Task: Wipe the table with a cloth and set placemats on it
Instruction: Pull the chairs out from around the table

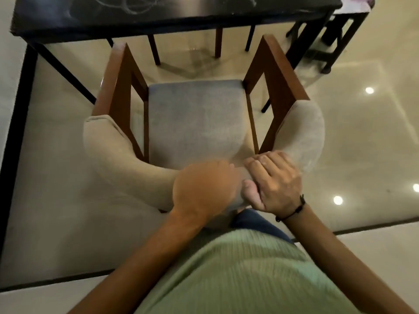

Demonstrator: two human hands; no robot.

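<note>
A dark glossy table (158, 17) runs across the top of the view, with faint whitish smears on its top. An armchair (197, 118) with a grey seat, brown wooden arms and a curved beige backrest stands in front of it, facing the table. My left hand (204, 189) grips the top of the backrest (127, 164) near its middle; it is blurred. My right hand (274, 182), with a black cord at the wrist, curls its fingers over the backrest's top just to the right. No cloth or placemat shows.
Black table legs stand at the left (65, 71) and right. A second dark table (335, 41) sits at the top right. More brown chair legs (218, 41) stand under the main table. Glossy beige floor (362, 143) reflects ceiling lights.
</note>
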